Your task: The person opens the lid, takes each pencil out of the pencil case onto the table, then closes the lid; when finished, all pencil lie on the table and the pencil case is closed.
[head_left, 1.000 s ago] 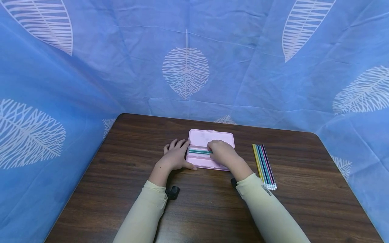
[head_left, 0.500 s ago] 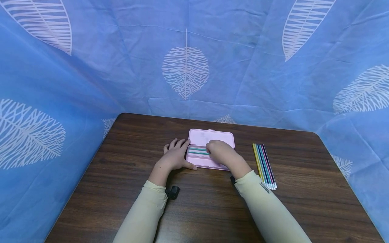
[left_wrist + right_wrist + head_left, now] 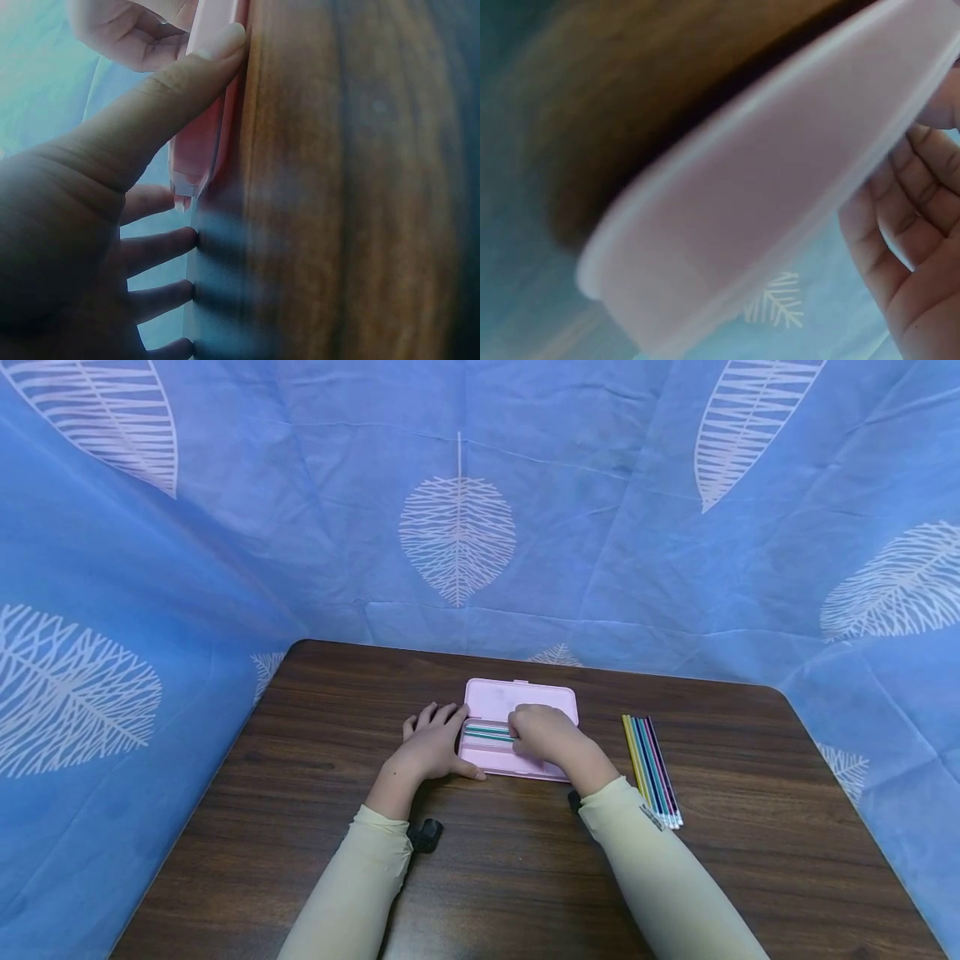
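Note:
A pink pencil case lies with its lid folded back, green pencils along its inner compartment. My left hand spreads around the case's left end; in the left wrist view the thumb of that hand rests on the case's side, the other fingers splayed. Over the right half of the case, my right hand has curled fingers at the pencils' right ends and seems to pinch one; its fingertips are hidden. The right wrist view shows the case beside the curled right hand.
Several coloured pencils lie side by side right of the case, near my right forearm, their white ends toward me. The brown table has a blue cloth with white leaf prints behind it.
The green pencils in the case first spread apart, then came closer together. My right hand has shifted slightly left; my left hand has stayed in place.

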A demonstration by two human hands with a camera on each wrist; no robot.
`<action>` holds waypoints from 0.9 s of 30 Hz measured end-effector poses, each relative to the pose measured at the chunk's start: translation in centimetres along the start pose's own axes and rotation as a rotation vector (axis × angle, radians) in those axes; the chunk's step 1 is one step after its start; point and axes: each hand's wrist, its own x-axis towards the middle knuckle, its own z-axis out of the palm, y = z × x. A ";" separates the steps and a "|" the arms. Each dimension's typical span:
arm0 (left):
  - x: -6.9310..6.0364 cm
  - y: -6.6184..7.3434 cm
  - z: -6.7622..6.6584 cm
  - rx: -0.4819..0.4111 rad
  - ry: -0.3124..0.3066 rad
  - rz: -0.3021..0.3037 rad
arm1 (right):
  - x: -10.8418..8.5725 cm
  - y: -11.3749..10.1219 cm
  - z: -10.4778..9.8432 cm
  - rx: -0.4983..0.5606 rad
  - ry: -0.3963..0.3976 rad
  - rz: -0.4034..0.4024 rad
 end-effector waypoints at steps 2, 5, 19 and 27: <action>-0.1 0.1 -0.1 -0.003 0.002 -0.001 | 0.1 0.3 0.1 0.012 0.006 -0.009; -0.2 0.2 -0.1 -0.007 0.005 -0.002 | 0.2 0.6 0.3 0.027 0.012 -0.022; -0.2 0.4 -0.3 -0.003 0.009 -0.005 | 0.3 1.1 0.0 0.022 0.016 -0.056; -0.2 0.4 -0.2 -0.001 0.010 -0.003 | 0.4 1.3 0.2 0.023 0.027 -0.061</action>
